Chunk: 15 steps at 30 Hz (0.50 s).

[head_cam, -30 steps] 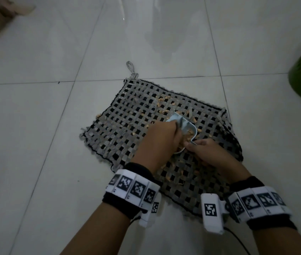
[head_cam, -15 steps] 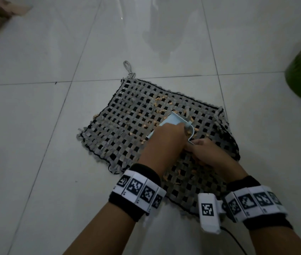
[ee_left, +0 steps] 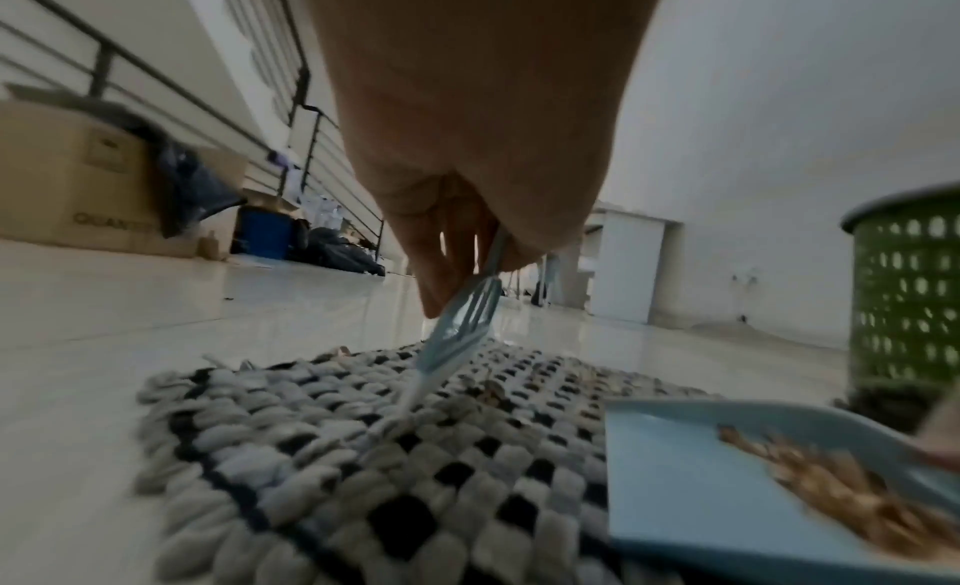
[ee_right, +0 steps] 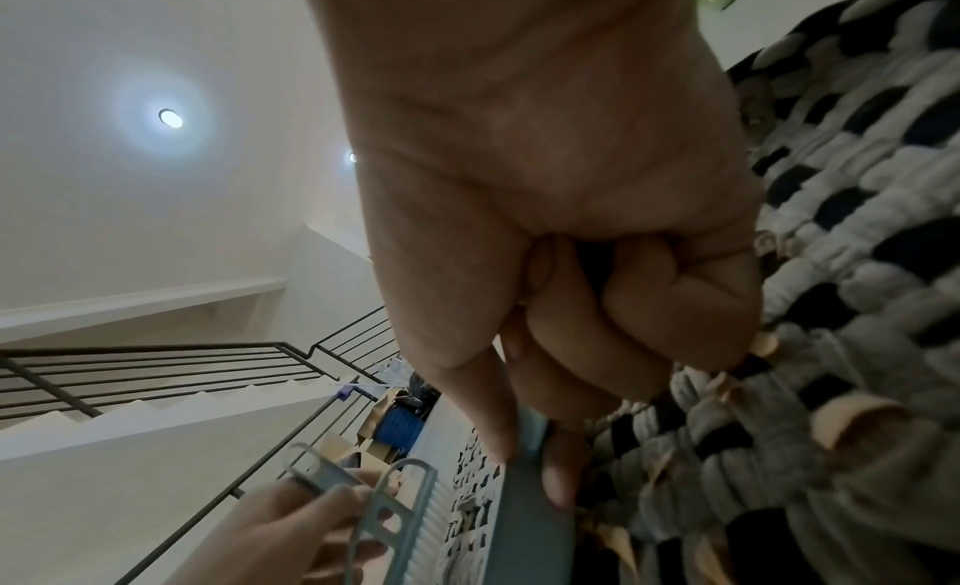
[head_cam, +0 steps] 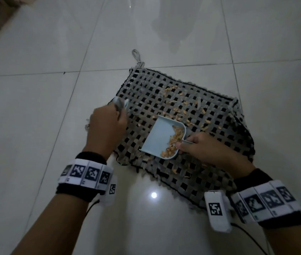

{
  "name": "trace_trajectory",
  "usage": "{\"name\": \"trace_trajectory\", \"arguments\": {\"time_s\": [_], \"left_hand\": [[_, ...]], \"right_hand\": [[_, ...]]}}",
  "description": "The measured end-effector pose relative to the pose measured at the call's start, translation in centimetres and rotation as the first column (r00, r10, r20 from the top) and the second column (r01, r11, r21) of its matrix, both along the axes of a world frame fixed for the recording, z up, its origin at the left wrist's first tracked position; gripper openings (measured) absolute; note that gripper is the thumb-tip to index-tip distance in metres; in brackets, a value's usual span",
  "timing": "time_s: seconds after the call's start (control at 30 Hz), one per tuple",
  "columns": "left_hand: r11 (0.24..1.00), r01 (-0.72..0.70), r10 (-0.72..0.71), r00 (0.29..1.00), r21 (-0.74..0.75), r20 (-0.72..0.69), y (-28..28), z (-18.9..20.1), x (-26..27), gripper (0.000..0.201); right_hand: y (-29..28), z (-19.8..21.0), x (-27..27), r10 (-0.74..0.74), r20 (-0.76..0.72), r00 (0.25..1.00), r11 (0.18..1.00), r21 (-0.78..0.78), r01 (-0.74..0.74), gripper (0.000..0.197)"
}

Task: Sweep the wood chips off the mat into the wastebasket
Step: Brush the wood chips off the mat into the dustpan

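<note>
A grey and black woven mat (head_cam: pixel 146 100) lies on the tiled floor, with wood chips (head_cam: pixel 179 103) scattered over its far right part. My right hand (head_cam: pixel 192 146) pinches the handle of a light blue dustpan (head_cam: pixel 159 138) resting on the mat; a heap of chips (head_cam: pixel 173 142) lies along its back wall. My left hand (head_cam: pixel 107 124) grips a small light blue brush (head_cam: pixel 120 104) at the mat's left edge, bristles (ee_left: pixel 415 393) down on the weave (ee_left: pixel 311 450). The green perforated wastebasket (ee_left: pixel 909 290) stands beyond the mat to the right.
Glossy white floor tiles (head_cam: pixel 35 126) surround the mat. Cardboard boxes (ee_left: pixel 78 183), dark bags and a blue container (ee_left: pixel 260 232) sit along a stair railing on the far left. A white cabinet (ee_left: pixel 623 265) stands against the back wall.
My left hand has swung the brush away from the dustpan to the mat's left edge, uncovering the pan and its chips. The right hand keeps the dustpan in place.
</note>
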<state>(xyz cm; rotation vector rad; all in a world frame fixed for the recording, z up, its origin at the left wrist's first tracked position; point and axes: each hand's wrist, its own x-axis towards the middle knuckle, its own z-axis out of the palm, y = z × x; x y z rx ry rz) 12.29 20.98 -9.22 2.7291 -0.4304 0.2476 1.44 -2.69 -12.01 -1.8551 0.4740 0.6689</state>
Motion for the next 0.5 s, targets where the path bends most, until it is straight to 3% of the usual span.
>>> {"name": "trace_trajectory", "arguments": {"time_s": [0.13, 0.3, 0.5], "left_hand": [[0.986, 0.143, -0.139, 0.989, 0.08, -0.057, -2.2, -1.8, -2.7, 0.023], [0.938, 0.344, -0.337, 0.933, 0.039, -0.125, -5.5, -1.7, -6.8, 0.03], [0.962, 0.185, -0.185, 0.983, -0.199, 0.018, -3.7, 0.4, -4.5, 0.034]], "right_hand": [[-0.4, -0.1, -0.2, -0.007, -0.032, 0.999, 1.0, -0.005, 0.006, 0.043], [-1.6, 0.3, -0.2, 0.029, -0.026, 0.999, 0.999, -0.027, -0.03, 0.03], [-1.7, 0.1, -0.7, 0.012, -0.022, 1.0, 0.998, -0.055, -0.014, 0.038]]}}
